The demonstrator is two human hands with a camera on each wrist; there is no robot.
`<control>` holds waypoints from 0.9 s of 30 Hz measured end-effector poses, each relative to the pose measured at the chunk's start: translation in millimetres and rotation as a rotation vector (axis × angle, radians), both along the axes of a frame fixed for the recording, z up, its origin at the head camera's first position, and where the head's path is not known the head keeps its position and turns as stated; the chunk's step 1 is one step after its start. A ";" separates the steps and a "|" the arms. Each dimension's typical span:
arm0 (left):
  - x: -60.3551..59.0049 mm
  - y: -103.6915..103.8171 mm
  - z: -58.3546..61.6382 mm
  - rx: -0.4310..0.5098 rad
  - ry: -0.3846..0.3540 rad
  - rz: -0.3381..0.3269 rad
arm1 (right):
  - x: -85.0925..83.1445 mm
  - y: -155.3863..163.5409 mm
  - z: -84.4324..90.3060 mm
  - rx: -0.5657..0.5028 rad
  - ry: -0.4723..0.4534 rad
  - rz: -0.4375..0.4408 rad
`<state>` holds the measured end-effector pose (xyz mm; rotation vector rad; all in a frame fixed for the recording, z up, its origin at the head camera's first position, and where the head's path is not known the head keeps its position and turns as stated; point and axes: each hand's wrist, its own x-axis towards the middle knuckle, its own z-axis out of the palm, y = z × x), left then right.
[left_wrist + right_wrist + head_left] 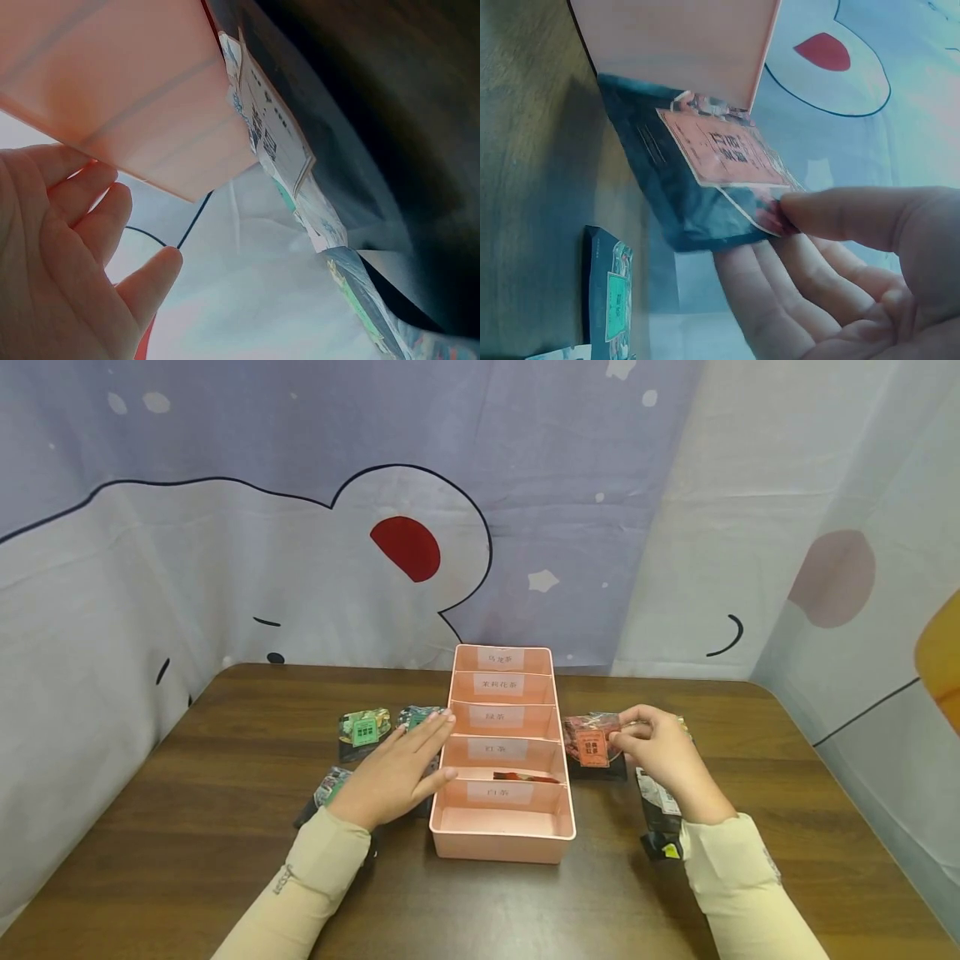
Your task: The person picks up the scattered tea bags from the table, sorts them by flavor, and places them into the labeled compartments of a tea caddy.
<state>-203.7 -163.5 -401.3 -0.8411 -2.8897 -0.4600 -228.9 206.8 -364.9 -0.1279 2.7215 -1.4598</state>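
A pink divider box (501, 847) with five labelled compartments stands in the middle of a brown table. My left hand (420, 747) lies flat with straight fingers against the box's left wall, over dark tea packets (327, 789). In the left wrist view that hand (67, 255) is beside the pink box (127, 97) and a labelled packet (270, 127). My right hand (618, 735) pinches the edge of a red-labelled tea packet (588, 745) right of the box. In the right wrist view the thumb is on top of the red packet (720, 154) and the fingers (765, 300) are under it.
Two green-labelled packets (363, 729) lie left of the box. Another dark packet (660, 806) lies under my right wrist, and a green-labelled one (613, 304) shows in the right wrist view. A red item (517, 776) sits in the fourth compartment. A printed curtain hangs behind the table.
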 end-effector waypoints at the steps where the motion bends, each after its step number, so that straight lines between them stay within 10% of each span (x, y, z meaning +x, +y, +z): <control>1: 0.0 0.0 0.0 0.002 0.003 -0.003 | -0.1 0.0 0.6 -0.005 0.012 -0.017; 17: -0.3 -0.5 -0.9 0.002 0.027 -0.009 | 10.9 -0.7 17.2 -0.055 0.257 -0.200; 27: 0.7 0.1 -0.2 0.003 0.020 -0.003 | 21.1 -12.6 23.2 -0.207 0.402 -0.159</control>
